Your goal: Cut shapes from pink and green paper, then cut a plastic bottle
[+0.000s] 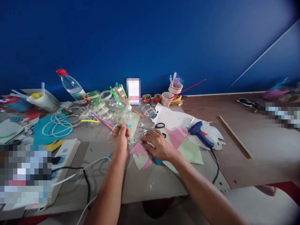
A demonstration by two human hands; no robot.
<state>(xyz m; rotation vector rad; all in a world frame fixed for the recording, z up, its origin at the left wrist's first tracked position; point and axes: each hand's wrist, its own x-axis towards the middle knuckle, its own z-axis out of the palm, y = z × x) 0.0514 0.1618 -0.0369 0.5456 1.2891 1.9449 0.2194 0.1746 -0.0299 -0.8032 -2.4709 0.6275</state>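
Observation:
My left hand (120,137) is raised a little over the table, its fingers pinched on a small thing I cannot make out, close to the ends of several coloured straws (100,120). My right hand (157,144) lies on the table with its fingers curled down on paper scraps, beside a pink cut-out (140,150) and a pale green paper piece (140,162). Scissors (154,127) lie just beyond the right hand. Pink and green sheets (185,147) lie to its right.
A blue glue gun (199,132) with a black cable rests on white paper at the right. Cut plastic bottles (112,107), a red-capped water bottle (71,86), paper cups (172,93), a coiled white cable (57,125), a power strip (64,156) and a wooden stick (235,136) crowd the table.

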